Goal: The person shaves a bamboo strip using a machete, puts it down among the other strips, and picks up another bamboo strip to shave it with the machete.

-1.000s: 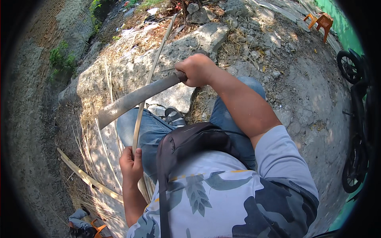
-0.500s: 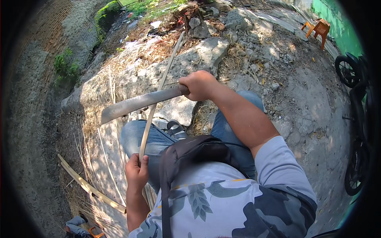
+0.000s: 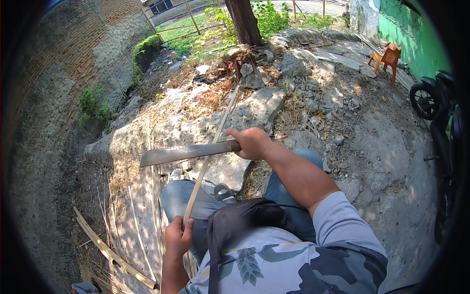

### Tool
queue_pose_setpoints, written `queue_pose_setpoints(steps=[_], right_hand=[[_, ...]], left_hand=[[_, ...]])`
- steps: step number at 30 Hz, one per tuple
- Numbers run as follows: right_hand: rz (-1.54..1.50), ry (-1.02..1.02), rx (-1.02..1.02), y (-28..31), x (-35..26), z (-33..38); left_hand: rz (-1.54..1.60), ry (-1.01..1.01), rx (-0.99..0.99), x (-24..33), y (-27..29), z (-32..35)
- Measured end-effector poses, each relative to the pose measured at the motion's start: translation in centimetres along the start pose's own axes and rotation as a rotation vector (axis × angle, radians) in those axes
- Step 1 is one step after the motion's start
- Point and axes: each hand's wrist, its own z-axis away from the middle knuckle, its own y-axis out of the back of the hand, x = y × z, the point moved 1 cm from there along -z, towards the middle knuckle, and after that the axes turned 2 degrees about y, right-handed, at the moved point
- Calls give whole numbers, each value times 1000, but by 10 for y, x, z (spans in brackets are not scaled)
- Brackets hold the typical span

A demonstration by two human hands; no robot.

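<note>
My right hand [image 3: 252,142] grips the handle of a long machete [image 3: 183,153], whose dull grey blade points left and lies across a thin bamboo strip [image 3: 210,152]. The strip runs from my lap up and away toward the rocks. My left hand [image 3: 177,236] is closed around the strip's near end, just above my left knee. I sit with blue jeans and a dark bag [image 3: 245,220] strapped over my chest.
Split bamboo strips [image 3: 115,257] lie on the ground to my left beside a concrete slab [image 3: 161,130]. Rubble and a tree trunk [image 3: 242,22] are ahead. An orange stool [image 3: 387,56] and a parked motorbike [image 3: 435,103] stand at the right.
The machete blade has swung from tilted down-left to nearly level. My view has tilted up, showing more of the yard, and my left hand has slid slightly down the strip.
</note>
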Motion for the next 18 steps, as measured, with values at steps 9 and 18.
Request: queue_pose_setpoints(steps=[9, 18], right_hand=[[84, 89, -127, -10, -16, -4], [29, 77, -189, -18, -17, -2]], left_hand=[[-92, -58, 33, 10, 5, -2], [-290, -84, -46, 26, 22, -1]])
